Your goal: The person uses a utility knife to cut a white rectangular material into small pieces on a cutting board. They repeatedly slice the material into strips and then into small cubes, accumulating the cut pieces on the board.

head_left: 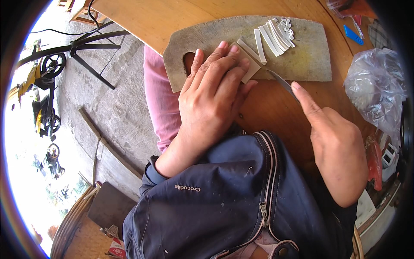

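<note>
On a worn wooden cutting board [307,64], my left hand [213,84] lies flat with its fingers stretched out, pressing on a pale flat piece [251,74] of a material I cannot make out. A knife [280,80] is gripped in my right hand [330,131], the index finger laid along it. Its tip touches or nearly touches the board beside the pale piece; my fist hides the handle. Thin pale strips [268,39] fan out at the far right of the board, next to a small heap of cut bits [286,26]. One strip [260,46] lies apart, near my left fingers.
The board has an oval hole [188,60] at its left and rests on a wooden table [142,19]. To the right are a blue plastic tool [353,34] and a clear plastic bag [375,82]. A dark metal frame [92,64] stands on the concrete floor at left.
</note>
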The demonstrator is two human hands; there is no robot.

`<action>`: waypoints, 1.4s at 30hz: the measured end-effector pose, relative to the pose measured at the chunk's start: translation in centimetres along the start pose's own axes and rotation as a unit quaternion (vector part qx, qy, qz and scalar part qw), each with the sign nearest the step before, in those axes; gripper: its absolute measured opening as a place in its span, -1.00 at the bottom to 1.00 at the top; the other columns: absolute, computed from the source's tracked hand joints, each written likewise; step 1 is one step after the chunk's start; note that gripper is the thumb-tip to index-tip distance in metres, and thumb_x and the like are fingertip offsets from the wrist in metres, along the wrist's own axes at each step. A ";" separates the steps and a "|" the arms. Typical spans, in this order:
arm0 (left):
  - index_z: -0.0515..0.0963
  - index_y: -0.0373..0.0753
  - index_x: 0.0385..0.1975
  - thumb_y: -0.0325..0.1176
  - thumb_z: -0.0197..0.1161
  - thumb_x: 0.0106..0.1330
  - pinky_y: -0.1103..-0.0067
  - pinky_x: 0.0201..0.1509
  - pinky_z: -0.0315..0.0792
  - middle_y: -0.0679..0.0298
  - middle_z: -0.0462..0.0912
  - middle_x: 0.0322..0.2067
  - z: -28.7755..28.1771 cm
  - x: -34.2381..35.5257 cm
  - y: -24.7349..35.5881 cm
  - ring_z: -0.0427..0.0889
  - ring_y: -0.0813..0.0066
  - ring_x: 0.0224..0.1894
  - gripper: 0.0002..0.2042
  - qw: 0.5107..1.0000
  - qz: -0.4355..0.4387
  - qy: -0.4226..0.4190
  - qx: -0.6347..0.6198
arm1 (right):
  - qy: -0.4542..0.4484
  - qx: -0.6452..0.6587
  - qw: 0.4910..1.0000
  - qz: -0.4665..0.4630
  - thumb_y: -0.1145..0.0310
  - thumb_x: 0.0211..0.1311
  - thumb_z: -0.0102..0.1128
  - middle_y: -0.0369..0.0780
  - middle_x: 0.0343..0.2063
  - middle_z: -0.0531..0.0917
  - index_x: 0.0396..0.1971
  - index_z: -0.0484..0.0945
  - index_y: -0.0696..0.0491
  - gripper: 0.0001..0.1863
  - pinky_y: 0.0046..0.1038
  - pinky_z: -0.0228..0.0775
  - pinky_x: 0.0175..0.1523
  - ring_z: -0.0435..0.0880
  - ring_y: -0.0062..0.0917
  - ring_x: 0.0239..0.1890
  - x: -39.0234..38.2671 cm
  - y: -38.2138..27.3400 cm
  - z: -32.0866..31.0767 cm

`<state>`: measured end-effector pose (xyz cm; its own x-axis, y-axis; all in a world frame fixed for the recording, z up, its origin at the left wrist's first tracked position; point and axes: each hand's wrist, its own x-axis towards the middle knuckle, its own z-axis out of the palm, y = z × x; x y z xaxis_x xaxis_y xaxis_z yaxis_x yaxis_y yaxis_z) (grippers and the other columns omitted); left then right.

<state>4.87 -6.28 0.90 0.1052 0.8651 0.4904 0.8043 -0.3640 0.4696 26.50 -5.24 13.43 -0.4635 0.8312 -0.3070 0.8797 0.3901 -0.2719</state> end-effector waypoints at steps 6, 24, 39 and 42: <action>0.71 -0.23 -0.10 -0.35 0.60 0.04 0.12 0.33 0.46 0.11 0.71 -0.02 0.3 0.0 -0.5 0.66 0.05 0.21 -0.61 0.999 0.018 0.025 -0.017 | 0.064 0.084 0.994 -0.027 0.77 0.21 0.02 -0.05 -0.48 0.49 0.40 0.46 -0.06 -0.27 -0.28 0.43 -0.24 0.49 -0.26 -0.48 1.4 0.3 0.6; 0.73 -0.24 -0.18 -0.34 0.63 -0.01 0.15 0.29 0.49 0.14 0.74 -0.07 0.5 0.0 -0.7 0.69 0.09 0.16 -0.63 0.999 0.016 0.045 -0.019 | 0.066 0.163 0.983 -0.051 0.76 0.23 0.05 -0.02 -0.41 0.55 0.41 0.44 -0.06 -0.28 -0.24 0.47 -0.20 0.56 -0.22 -0.43 3.8 -0.6 3.4; 0.71 -0.22 -0.13 -0.24 0.54 0.08 0.11 0.32 0.48 0.23 0.70 -0.04 0.3 -0.2 -0.9 0.64 0.11 0.21 -0.64 0.999 0.038 0.024 0.010 | 0.110 0.018 0.993 -0.024 0.69 0.17 0.09 -0.14 -0.47 0.42 0.50 0.32 -0.18 -0.16 -0.22 0.52 -0.30 0.56 -0.23 -0.50 3.8 -2.8 6.2; 0.71 -0.19 -0.12 -0.23 0.54 0.07 0.12 0.33 0.47 0.27 0.70 -0.03 0.3 -0.3 -0.7 0.63 0.13 0.22 -0.63 0.999 0.023 0.027 0.031 | 0.111 0.025 0.993 -0.034 0.66 0.19 0.05 -0.14 -0.46 0.42 0.51 0.30 -0.17 -0.17 -0.23 0.52 -0.32 0.56 -0.24 -0.50 4.0 -2.6 6.4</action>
<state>4.45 -6.21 0.20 0.1125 0.8275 0.5500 0.8346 -0.3791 0.3997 21.66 -5.51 7.08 -0.4813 0.8730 -0.0791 0.8385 0.4323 -0.3318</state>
